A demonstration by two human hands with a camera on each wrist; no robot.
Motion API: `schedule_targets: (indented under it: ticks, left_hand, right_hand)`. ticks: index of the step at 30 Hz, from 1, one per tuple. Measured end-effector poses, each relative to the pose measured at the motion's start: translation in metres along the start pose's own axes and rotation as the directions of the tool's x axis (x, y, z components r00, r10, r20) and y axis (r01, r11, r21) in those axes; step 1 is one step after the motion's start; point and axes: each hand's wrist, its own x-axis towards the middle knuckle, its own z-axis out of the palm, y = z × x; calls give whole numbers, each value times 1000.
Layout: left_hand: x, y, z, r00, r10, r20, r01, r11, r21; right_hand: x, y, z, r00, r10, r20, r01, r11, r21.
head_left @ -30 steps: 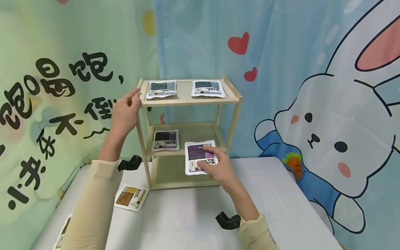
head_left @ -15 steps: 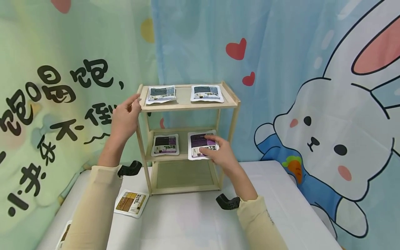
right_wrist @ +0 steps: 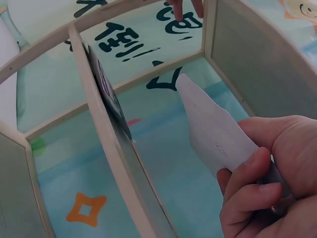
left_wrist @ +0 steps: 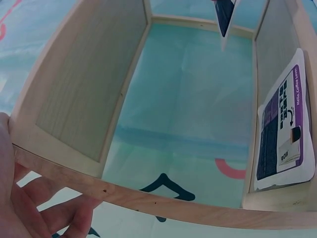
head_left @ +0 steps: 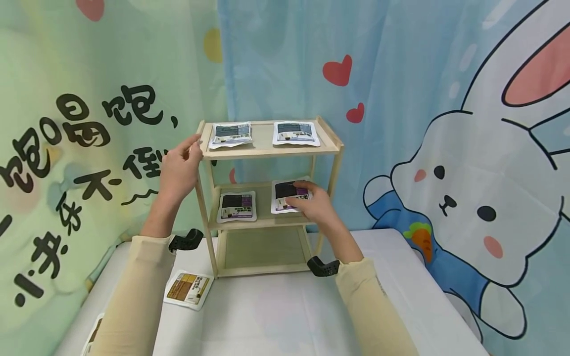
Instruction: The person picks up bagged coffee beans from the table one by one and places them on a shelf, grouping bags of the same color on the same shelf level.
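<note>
A three-tier wooden shelf rack [head_left: 271, 154] stands ahead of me. At the left end of its top tier my left hand [head_left: 175, 170] grips the frame; the left wrist view shows fingers [left_wrist: 74, 213] curled beneath the rail. My right hand [head_left: 322, 207] pinches a white coffee packet [head_left: 280, 198] with a dark and purple label between thumb and fingers. That packet is over the right half of the middle tier, its plain back [right_wrist: 210, 131] facing the right wrist camera. Left of it, a matching coffee packet [head_left: 236, 207] lies flat on the same tier.
Two blue-labelled packets, one left [head_left: 230, 134] and one right [head_left: 296, 134], lie on the top tier. A brown-labelled packet [head_left: 189, 289] rests on the white table [head_left: 258, 316] by the rack's left foot. Another packet [head_left: 92, 336] is partly behind my left sleeve. Printed curtains hang behind.
My right hand has carried the coffee packet up and forward, from in front of the rack to above the middle tier. My left hand keeps its grip on the rack.
</note>
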Motion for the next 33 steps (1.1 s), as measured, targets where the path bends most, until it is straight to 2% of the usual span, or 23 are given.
schedule_targets:
  ticks: [8,18,27,30,33]
  left_hand:
    - [1,1,-1,1000,6,4,-6,1000,6]
    - [0,0,-1,1000,12,7,-12,1000,1]
    - [0,-1,-1,1000,18,4,-18,1000,-1]
    - [0,-1,-1,1000,18,1,-18,1000,0]
    - [1,-1,0,1000,18,1,-18,1000,-3]
  right_hand:
    - [16,3,6,999,23,-26,-23,999,-31]
    - [24,7,8,999,23,-40,-25,998,-52]
    - [21,18,17,985,-46,-167,25,991,-130]
    - [18,20,20,981,-51,-186,24,989,-144]
    - [14,23,20,981,-44,-191,22,993,-115]
